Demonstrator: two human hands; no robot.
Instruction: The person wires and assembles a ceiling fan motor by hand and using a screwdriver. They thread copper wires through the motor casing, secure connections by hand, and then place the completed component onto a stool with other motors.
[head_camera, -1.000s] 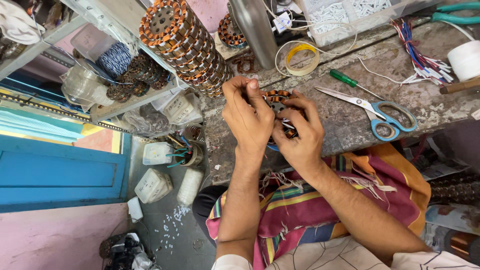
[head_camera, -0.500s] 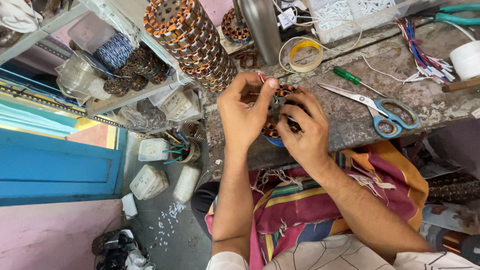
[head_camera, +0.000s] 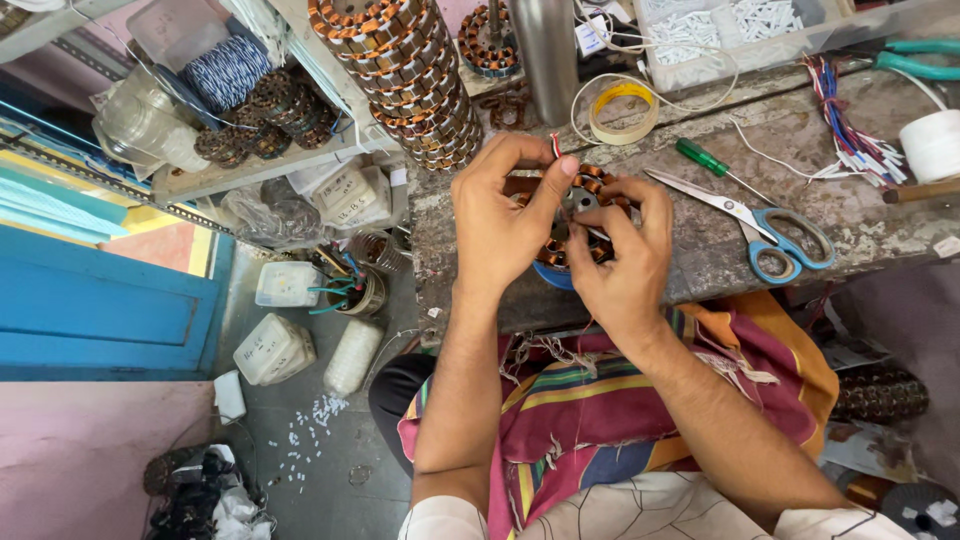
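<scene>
A round copper-wound motor stator (head_camera: 585, 186) rests at the near edge of a worn workbench (head_camera: 700, 260), over a blue ring. My left hand (head_camera: 500, 215) grips its left side, with the thumb and forefinger pinching a thin red-and-white wire at the top. My right hand (head_camera: 625, 255) holds the right side, fingers pressed onto the windings. Much of the stator is hidden under both hands.
Blue-handled scissors (head_camera: 775, 235), a green screwdriver (head_camera: 705, 160) and a yellow tape roll (head_camera: 620, 110) lie on the bench. A tall stack of wound stators (head_camera: 400, 70) stands at the back left. Coloured wires (head_camera: 845, 125) lie right. Plastic jars (head_camera: 275, 345) sit on the floor.
Both hands have stayed on the stator, with fingers shifting on the windings. My left thumb and forefinger now pinch the wire at the top.
</scene>
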